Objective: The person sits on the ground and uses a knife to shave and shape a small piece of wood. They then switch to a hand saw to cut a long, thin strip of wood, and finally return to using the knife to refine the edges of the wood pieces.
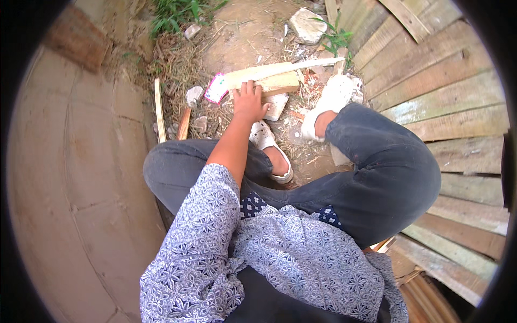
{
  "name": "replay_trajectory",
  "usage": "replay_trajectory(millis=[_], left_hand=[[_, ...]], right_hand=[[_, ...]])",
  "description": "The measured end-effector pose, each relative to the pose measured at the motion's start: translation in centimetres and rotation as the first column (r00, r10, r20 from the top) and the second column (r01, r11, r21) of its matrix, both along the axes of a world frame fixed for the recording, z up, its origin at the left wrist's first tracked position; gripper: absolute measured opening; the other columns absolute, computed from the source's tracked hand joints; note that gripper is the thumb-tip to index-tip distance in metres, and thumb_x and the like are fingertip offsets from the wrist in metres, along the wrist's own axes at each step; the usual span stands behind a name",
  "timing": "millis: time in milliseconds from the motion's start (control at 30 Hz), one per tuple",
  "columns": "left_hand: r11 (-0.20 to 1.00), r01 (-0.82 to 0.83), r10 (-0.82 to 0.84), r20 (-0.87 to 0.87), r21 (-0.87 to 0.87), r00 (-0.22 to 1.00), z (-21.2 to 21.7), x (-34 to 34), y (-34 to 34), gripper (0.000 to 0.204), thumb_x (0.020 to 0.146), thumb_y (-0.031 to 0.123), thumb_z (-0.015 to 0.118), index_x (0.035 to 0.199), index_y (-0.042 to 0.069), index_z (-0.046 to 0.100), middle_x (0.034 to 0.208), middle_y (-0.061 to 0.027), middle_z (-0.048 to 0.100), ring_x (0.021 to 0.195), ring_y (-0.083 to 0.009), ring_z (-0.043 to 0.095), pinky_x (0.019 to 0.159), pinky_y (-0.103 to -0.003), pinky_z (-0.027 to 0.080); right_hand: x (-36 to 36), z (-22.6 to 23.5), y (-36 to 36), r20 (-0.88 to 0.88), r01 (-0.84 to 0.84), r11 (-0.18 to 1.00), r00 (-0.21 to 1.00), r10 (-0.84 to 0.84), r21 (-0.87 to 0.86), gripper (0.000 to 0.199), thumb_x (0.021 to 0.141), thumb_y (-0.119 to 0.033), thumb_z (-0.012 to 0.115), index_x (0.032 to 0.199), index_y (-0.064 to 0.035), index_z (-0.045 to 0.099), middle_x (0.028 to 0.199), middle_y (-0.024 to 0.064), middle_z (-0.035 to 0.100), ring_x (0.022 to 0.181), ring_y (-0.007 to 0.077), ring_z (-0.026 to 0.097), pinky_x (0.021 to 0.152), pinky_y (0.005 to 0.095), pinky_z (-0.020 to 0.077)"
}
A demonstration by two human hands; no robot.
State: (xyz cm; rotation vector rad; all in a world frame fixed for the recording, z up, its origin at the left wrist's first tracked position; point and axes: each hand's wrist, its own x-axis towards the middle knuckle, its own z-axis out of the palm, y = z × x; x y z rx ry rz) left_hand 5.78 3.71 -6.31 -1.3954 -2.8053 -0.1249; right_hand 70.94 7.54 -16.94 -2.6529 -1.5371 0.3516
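Note:
My left hand (pixel 249 103) reaches forward, its fingers spread and lying on top of a pale wooden block (pixel 283 84), the thumb held apart at the near side. Along the far side of the block lies a long pale wooden stake (pixel 264 71), tapering to a point at the right. The fingertips come close to the stake; whether they touch it I cannot tell. A whitish stone (pixel 276 106) sits just under the near side of the block. My right hand is out of sight; only its sleeve shows at the lower right, beside my thigh.
A pink-edged white packet (pixel 216 88) lies left of the wood. Stones (pixel 308 26), wood shavings and dry grass litter the ground. My feet in white clogs (pixel 264 135) are close by. A plank wall (pixel 447 91) stands right, a smooth brown wall (pixel 81 177) left.

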Motion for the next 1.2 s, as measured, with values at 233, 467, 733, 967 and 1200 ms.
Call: replay_trajectory(millis=[233, 467, 733, 967, 1200], left_hand=[[0.983, -0.119, 0.116, -0.031, -0.137, 0.993, 1.0, -2.5, -5.7, 0.074, 0.095, 0.057, 0.054, 0.148, 0.006, 0.044, 0.146, -0.0129, 0.043, 0.138, -0.0263, 0.038, 0.115, -0.057, 0.029], [0.979, -0.162, 0.140, -0.171, -0.122, 0.975, 0.8, -1.7, -4.7, 0.075, 0.095, 0.059, 0.054, 0.147, 0.005, 0.045, 0.143, -0.0161, 0.045, 0.137, -0.0303, 0.040, 0.114, -0.056, 0.030], [0.985, -0.171, 0.168, -0.214, 0.002, 0.962, -1.5, -5.8, -2.2, 0.050, 0.097, 0.036, 0.056, 0.139, 0.009, 0.054, 0.125, -0.0097, 0.057, 0.116, -0.0253, 0.056, 0.094, -0.044, 0.046], [0.991, -0.111, 0.121, -0.164, 0.073, 0.979, -1.7, -9.3, -1.6, 0.023, 0.094, 0.017, 0.057, 0.111, 0.011, 0.071, 0.117, -0.0074, 0.061, 0.112, -0.0267, 0.061, 0.090, -0.042, 0.050], [0.968, -0.143, 0.187, -0.216, 0.204, 0.958, -3.2, -12.2, -5.0, 0.018, 0.087, 0.025, 0.068, 0.096, 0.010, 0.074, 0.100, -0.0133, 0.065, 0.095, -0.0312, 0.066, 0.082, -0.044, 0.055]], right_hand=[[2.9, -6.0, 1.9, -0.238, -0.111, 0.988, 0.968, 0.084, -0.105, 0.039, 0.086, -0.033, 0.072, 0.114, -0.0067, 0.064, 0.109, 0.0121, 0.067, 0.098, 0.0283, 0.066, 0.085, 0.0429, 0.0538], [3.1, 6.0, 2.3, -0.886, -0.134, 0.991, 0.457, 0.080, 0.021, 0.015, 0.096, -0.018, 0.061, 0.101, -0.0043, 0.060, 0.089, 0.0052, 0.062, 0.075, 0.0189, 0.065, 0.071, 0.0330, 0.0563], [-4.0, 32.5, 5.9, -0.658, -0.507, 0.840, 0.568, 0.495, 0.195, 0.022, 0.099, -0.010, 0.061, 0.119, -0.0043, 0.057, 0.085, 0.0023, 0.063, 0.070, 0.0112, 0.062, 0.063, 0.0260, 0.0529], [-8.5, 46.3, 6.1, -0.368, -0.475, 0.583, 0.472, 0.801, 0.659, 0.040, 0.100, -0.014, 0.063, 0.138, -0.0025, 0.056, 0.094, -0.0006, 0.062, 0.072, 0.0039, 0.050, 0.078, 0.0251, 0.0507], [-20.6, 48.4, 8.4, -0.182, -0.281, 0.197, 0.077, 0.980, 0.939, 0.047, 0.101, -0.014, 0.057, 0.141, 0.0101, 0.050, 0.082, 0.0047, 0.058, 0.067, 0.0084, 0.046, 0.058, 0.0234, 0.0368]])
